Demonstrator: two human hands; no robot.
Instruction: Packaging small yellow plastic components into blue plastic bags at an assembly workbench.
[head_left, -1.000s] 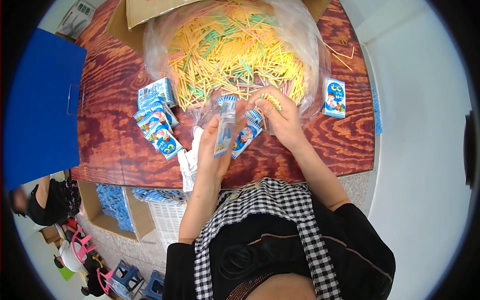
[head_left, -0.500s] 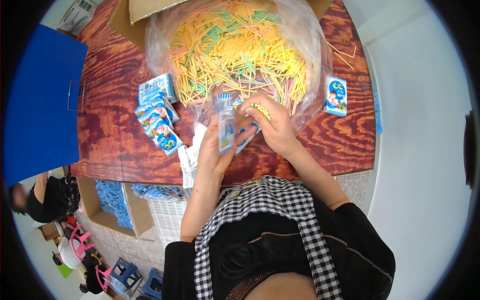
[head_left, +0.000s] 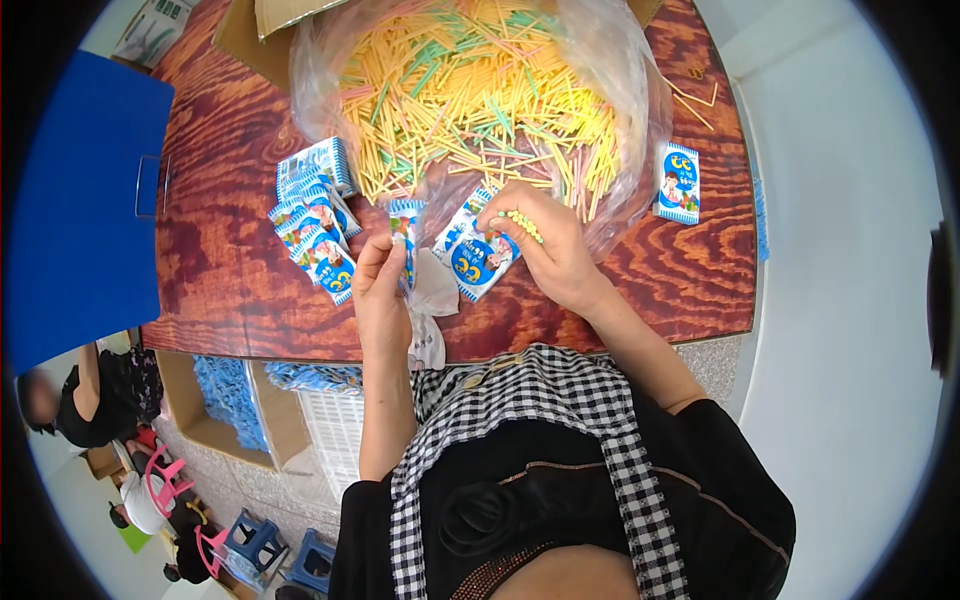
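Observation:
My right hand [head_left: 556, 250] is closed around a small bundle of thin pale yellow sticks [head_left: 522, 227], their round ends showing beside the fingers. Below its fingertips, a couple of blue-and-white printed packets [head_left: 472, 262] lie on the table. Further left, my left hand [head_left: 383, 295] pinches one narrow blue-and-white packet [head_left: 406, 222] between thumb and fingers. A crumpled white cloth [head_left: 432, 305] rests beside that hand. Beyond both hands, a clear plastic bag [head_left: 640, 120] lies open, heaped with yellow, green and pink sticks [head_left: 480, 90].
Several filled-looking packets [head_left: 318, 235] lie stacked and overlapping to the left. One more packet [head_left: 679, 184] sits alone at the right, near a few loose sticks [head_left: 692, 100]. A cardboard box [head_left: 255, 45] stands behind the bag. Other people sit at the far lower left.
My left hand has moved left and lower, and its packet now tilts away from the right hand. The right hand, still holding the sticks, has barely moved. The packets beneath it are more visible.

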